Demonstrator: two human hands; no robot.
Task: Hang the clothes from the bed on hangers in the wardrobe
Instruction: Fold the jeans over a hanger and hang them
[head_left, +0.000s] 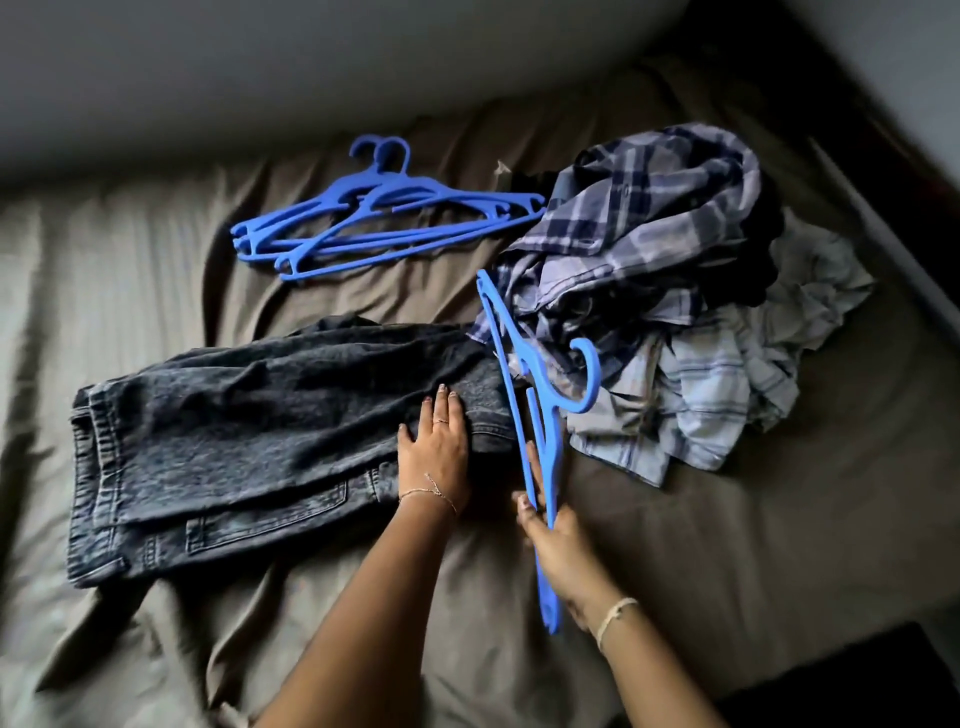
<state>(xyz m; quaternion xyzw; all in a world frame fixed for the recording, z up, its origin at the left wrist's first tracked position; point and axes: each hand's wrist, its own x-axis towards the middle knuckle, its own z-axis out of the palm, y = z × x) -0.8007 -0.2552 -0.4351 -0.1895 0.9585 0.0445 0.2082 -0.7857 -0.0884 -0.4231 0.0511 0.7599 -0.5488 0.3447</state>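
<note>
Left hand (434, 457): we see it palm down and flat, fingers straight, pressing on the jeans near their three o'clock end.
Right hand (558, 551): fingers curled round the lower arm of a blue hanger, gripping it.
Blue hanger (543, 421): held on edge, running from six toward twelve o'clock just beside the jeans, with its hook turned to three o'clock over the shirts.
Jeans (249, 431): dark washed denim, folded lengthwise, lying on the bed at nine o'clock from our hands.
Shirt pile (665, 291): crumpled plaid shirts at two o'clock.
Spare hangers (374, 218): a blue stack lying flat at eleven o'clock.
Bed (156, 249): wrinkled grey-brown sheet under everything.
</note>
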